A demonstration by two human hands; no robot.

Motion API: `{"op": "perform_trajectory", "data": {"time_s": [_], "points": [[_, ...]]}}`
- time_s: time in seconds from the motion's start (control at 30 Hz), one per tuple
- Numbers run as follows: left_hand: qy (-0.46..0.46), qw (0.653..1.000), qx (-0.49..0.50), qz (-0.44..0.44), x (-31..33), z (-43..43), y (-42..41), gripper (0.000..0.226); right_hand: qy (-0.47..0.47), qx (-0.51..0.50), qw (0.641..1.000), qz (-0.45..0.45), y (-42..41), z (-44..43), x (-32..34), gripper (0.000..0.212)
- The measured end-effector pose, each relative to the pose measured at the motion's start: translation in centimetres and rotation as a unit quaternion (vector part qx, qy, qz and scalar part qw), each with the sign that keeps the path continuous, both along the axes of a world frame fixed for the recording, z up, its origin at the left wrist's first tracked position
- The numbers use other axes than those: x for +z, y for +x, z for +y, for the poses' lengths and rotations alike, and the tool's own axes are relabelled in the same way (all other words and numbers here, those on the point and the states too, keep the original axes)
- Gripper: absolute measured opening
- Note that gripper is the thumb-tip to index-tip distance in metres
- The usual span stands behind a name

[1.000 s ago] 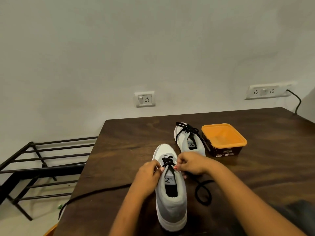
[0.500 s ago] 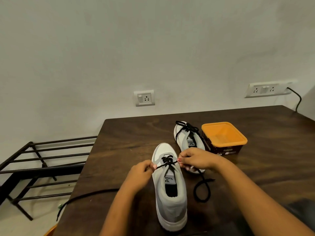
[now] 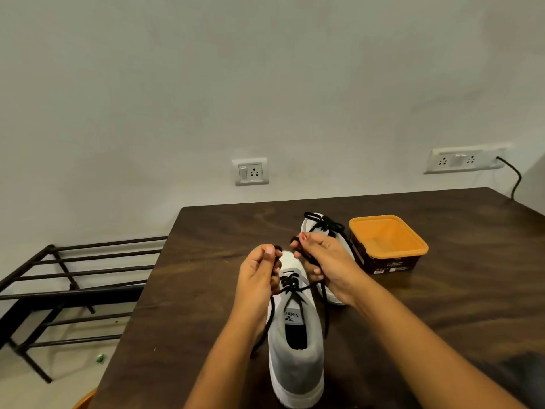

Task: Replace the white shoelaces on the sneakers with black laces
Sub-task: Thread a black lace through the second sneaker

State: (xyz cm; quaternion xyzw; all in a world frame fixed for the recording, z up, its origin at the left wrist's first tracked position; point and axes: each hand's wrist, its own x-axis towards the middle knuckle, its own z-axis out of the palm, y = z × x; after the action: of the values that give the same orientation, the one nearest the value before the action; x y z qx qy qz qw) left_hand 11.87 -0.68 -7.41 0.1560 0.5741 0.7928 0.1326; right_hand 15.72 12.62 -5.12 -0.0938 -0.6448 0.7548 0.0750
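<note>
Nearest us on the tabletop (image 3: 457,305) stands the grey sneaker (image 3: 296,352), heel toward us, its black lace (image 3: 290,286) crossed over the tongue. Above its toe our left hand (image 3: 258,278) pinches one lace end and our right hand (image 3: 327,261) the other, fingers (image 3: 269,252) curled round the strands. Behind lies the second sneaker (image 3: 309,225), black-laced, just beside an orange-lidded tub (image 3: 387,237).
</note>
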Motion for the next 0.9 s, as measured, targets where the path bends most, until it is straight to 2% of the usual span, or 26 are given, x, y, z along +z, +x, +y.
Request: {"op": "perform_trajectory", "data": {"time_s": [0.13, 0.23, 0.33, 0.47, 0.57, 0.67, 0.77, 0.9], "points": [[-0.052, 0.996, -0.029, 0.062, -0.3, -0.3, -0.3, 0.024, 0.111, 0.027, 0.993, -0.012, -0.2, -0.5, -0.8, 0.024], [-0.108, 0.985, -0.050, 0.122, -0.5, -0.2, -0.3, 0.025, 0.126, 0.024, 0.992, -0.001, -0.2, -1.2, -1.2, 0.023], [-0.123, 0.980, -0.032, 0.150, -0.7, -0.2, -0.3, 0.021, 0.124, -0.004, 0.992, 0.025, -0.2, -1.4, -1.5, 0.013], [-0.122, 0.987, 0.017, 0.108, -0.9, 0.0, -0.3, 0.021, 0.117, -0.005, 0.993, 0.020, -0.2, -0.7, -1.5, 0.011], [-0.126, 0.985, 0.094, 0.068, -1.8, 0.3, -0.5, 0.008, 0.123, 0.053, 0.991, 0.020, -0.1, -0.3, -1.3, 0.023], [-0.163, 0.975, 0.125, 0.083, -2.2, 0.4, -0.2, 0.012, 0.122, 0.079, 0.989, 0.029, -0.1, -0.1, -1.5, 0.033], [-0.188, 0.967, 0.127, 0.119, -2.1, 0.8, 0.5, 0.018, 0.139, 0.035, 0.989, 0.042, -0.3, -0.1, -1.9, 0.016], [-0.168, 0.977, 0.066, 0.114, -1.7, 0.9, 0.4, 0.022, 0.149, -0.098, 0.983, 0.046, -0.6, 0.3, -1.7, 0.014]]}}
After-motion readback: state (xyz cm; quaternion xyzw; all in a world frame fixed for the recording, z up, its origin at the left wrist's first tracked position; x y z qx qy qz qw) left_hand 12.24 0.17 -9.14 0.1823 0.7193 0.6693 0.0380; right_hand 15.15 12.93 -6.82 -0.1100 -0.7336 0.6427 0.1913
